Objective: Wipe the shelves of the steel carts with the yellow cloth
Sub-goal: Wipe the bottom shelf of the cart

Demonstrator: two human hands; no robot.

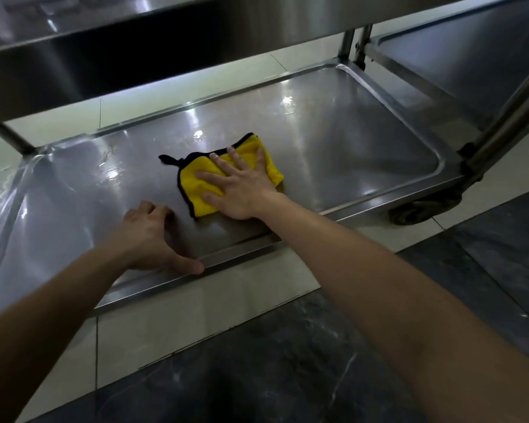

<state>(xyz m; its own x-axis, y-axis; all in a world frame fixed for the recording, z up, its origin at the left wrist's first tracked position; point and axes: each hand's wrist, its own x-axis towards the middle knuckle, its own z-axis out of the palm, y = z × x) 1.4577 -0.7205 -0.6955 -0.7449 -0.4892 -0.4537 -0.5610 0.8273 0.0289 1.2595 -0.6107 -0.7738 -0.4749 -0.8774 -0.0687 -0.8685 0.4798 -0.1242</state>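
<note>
Lower shelf [348, 141] of the steel cart fills mid-frame; upper shelf [135, 41] is seen overhead at 12 o'clock. A second cart [471, 62] is parked just beside it at 2 o'clock. Right hand [242, 184] is laid flat at the shelf's centre, fingers [208, 178] spread and pressed down on the yellow cloth [188, 189]; nothing is pinched. Left hand [147, 236] is braced on the shelf at 7 o'clock of the cloth, fingers bent, thumb laid along the front rim, nothing held. The cloth lies bunched on the lower shelf, black loop pointing to 10 o'clock. Wet streaks [196, 135] are seen at 11 to 12 o'clock of it, so this shelf is judged partly wiped. Whether the upper shelf and second cart are done cannot be told.
</note>
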